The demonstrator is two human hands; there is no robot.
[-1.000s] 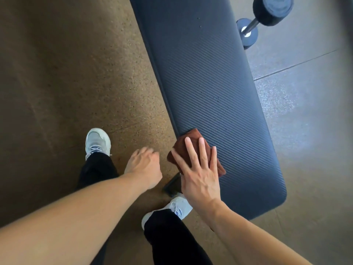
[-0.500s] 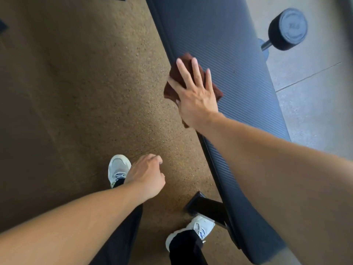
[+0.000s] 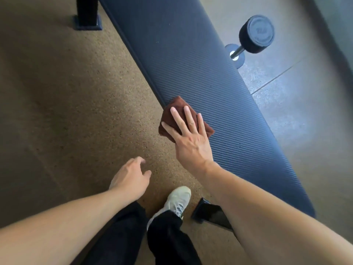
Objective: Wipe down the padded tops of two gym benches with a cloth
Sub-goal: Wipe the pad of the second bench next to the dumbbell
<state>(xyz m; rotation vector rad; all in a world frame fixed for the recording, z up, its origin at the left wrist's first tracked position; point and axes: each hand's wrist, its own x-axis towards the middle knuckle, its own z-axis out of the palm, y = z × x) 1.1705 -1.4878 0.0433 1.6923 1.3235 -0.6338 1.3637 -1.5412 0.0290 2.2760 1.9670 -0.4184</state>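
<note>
Floor: a speckled tan rubber floor [image 3: 66, 111] covers the left side of the room, and grey tiled flooring [image 3: 305, 121] with a thin seam lies to the right of the bench.
Far bench foot: a black upright foot [image 3: 87, 15] stands on the tan floor at the top left, beside the bench's far end.
Left hand: the left hand [image 3: 129, 178] hangs over the tan floor with its fingers loosely spread and relaxed, holding nothing and touching nothing, well short of the bench edge.
Legs and shoe: black trousers [image 3: 133, 236] fill the lower middle, and one white trainer [image 3: 177, 199] rests on the tan floor just beside the near bench foot.
Cloth: a folded dark brown cloth [image 3: 172, 109] lies on the bench's left edge, about midway along the pad, with one corner hanging slightly over the side.
Right hand: the right hand [image 3: 191, 138] lies flat on the cloth with straight, slightly fanned fingers, pressing it to the pad rather than gripping it.
Near bench foot: a black metal foot [image 3: 208, 211] sticks out from under the pad by the trainer.
Bench: the dark blue ribbed padded bench [image 3: 200, 64] runs diagonally from top left to lower right.
Dumbbell: a black dumbbell [image 3: 256, 34] with a chrome handle stands on end on the grey floor, just right of the bench.
</note>
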